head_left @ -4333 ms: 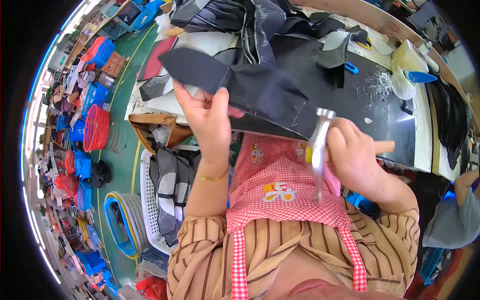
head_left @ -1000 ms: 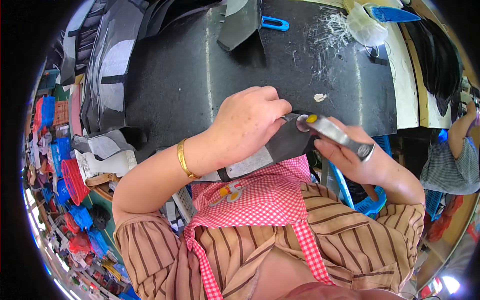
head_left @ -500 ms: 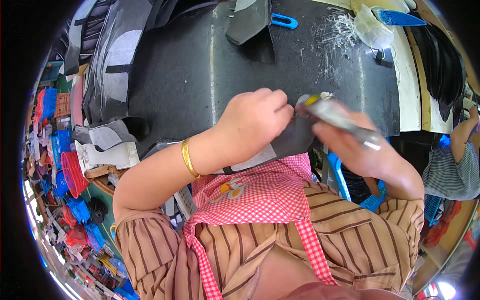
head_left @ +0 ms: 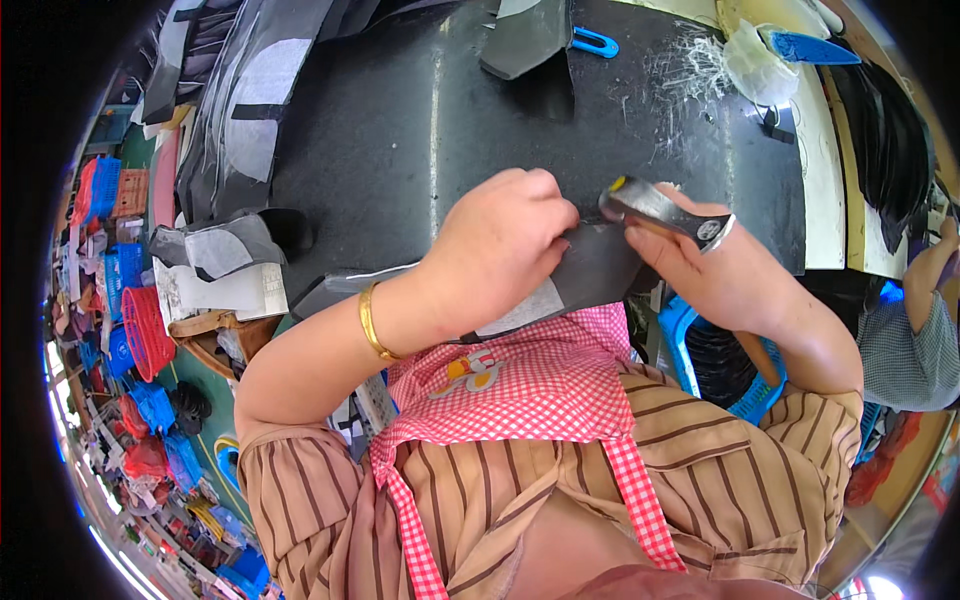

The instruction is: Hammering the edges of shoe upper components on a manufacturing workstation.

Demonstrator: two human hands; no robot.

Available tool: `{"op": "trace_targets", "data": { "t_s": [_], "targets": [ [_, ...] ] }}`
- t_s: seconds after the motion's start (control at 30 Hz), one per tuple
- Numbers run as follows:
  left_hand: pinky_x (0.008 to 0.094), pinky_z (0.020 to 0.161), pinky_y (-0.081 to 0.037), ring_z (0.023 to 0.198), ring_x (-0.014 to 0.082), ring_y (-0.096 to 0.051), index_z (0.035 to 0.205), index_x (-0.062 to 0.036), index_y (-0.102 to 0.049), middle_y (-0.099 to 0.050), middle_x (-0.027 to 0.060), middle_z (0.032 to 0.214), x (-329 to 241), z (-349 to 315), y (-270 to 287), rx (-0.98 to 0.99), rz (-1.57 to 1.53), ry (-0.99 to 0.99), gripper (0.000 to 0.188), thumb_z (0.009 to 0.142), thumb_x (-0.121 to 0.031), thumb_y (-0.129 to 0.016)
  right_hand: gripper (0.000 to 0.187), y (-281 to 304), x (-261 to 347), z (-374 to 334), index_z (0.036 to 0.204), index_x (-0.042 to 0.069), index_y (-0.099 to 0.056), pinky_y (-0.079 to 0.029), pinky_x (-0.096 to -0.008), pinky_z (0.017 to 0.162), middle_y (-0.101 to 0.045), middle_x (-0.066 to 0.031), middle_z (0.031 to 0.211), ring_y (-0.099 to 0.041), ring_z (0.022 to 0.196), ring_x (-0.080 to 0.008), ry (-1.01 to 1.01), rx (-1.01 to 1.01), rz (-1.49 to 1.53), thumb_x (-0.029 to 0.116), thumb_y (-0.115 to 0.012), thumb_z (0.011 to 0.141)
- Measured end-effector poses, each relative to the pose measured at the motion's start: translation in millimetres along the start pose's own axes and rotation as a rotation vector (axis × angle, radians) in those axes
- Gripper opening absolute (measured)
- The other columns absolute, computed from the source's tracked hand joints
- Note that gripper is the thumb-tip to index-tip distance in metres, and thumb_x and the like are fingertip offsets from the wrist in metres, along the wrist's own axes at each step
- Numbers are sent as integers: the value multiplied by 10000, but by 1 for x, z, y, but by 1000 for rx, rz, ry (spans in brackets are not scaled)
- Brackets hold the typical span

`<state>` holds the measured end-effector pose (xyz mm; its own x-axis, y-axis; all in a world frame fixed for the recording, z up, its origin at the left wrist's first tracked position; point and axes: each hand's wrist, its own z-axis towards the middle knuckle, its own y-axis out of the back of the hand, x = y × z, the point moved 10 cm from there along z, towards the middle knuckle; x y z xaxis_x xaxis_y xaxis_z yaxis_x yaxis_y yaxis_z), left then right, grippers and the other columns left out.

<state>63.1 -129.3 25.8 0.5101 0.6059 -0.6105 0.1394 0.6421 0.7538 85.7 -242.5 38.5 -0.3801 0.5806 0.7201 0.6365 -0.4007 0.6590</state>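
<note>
My left hand (head_left: pixel 505 245), with a gold bangle at its wrist, is closed on the far edge of a dark grey sheet piece (head_left: pixel 600 268). That piece has a pale patch and lies over the near edge of the black work surface. My right hand (head_left: pixel 705 260) grips a metal hammer (head_left: pixel 655 208) with a yellow mark near its rounded end. The hammer's rounded end is at the piece's far edge, just right of my left fingers; I cannot tell whether it touches. My right palm hides the handle.
Stacked grey pieces (head_left: pixel 265 90) stand at the left of the black work surface (head_left: pixel 360 150). Farther back lie another grey piece (head_left: pixel 525 45), a blue-handled tool (head_left: pixel 596 42) and a whitish plastic bag (head_left: pixel 758 68). A blue basket (head_left: pixel 680 335) is below my right forearm. Another person's arm (head_left: pixel 928 275) shows far right.
The hammer, blurred before, is now sharper and turned in my right hand. My left hand stays closed on the piece. The whole view has shifted slightly.
</note>
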Motion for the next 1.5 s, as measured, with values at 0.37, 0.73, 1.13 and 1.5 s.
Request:
{"op": "trace_targets", "data": {
  "t_s": [0.37, 0.73, 1.13, 1.5],
  "targets": [
    [375, 724, -506, 826, 278, -596, 905, -34, -682, -604, 86, 894, -5, -18, 4, -27, 99, 14, 192, 721, -35, -738, 248, -7, 10, 4, 994, -48, -496, -479, -522, 622, -601, -287, 729, -602, 741, -497, -37, 39, -36, 185, -574, 961],
    [389, 729, -506, 840, 293, -603, 910, -44, -684, -608, 89, 892, -3, -37, 13, -69, 127, 1, 196, 730, -73, -758, 268, -20, 16, 12, 994, -34, -503, -485, -516, 646, -627, -275, 746, -607, 750, -505, -117, 91, -6, 222, -577, 965],
    [390, 729, -494, 844, 291, -595, 948, -30, -692, -614, 99, 906, 3, -57, 22, -50, 91, -8, 226, 739, -83, -759, 267, -32, 29, 13, 984, -23, -491, -481, -496, 603, -609, -302, 742, -608, 752, -503, -118, 122, 30, 215, -609, 959],
    [358, 719, -491, 836, 270, -585, 933, -36, -695, -602, 79, 899, 0, -77, 29, -96, 232, -88, 258, 680, -54, -739, 258, -36, 36, 18, 1039, -18, -503, -493, -486, 622, -632, -272, 771, -624, 778, -483, 20, 39, 116, 201, -610, 957]
  ]
}}
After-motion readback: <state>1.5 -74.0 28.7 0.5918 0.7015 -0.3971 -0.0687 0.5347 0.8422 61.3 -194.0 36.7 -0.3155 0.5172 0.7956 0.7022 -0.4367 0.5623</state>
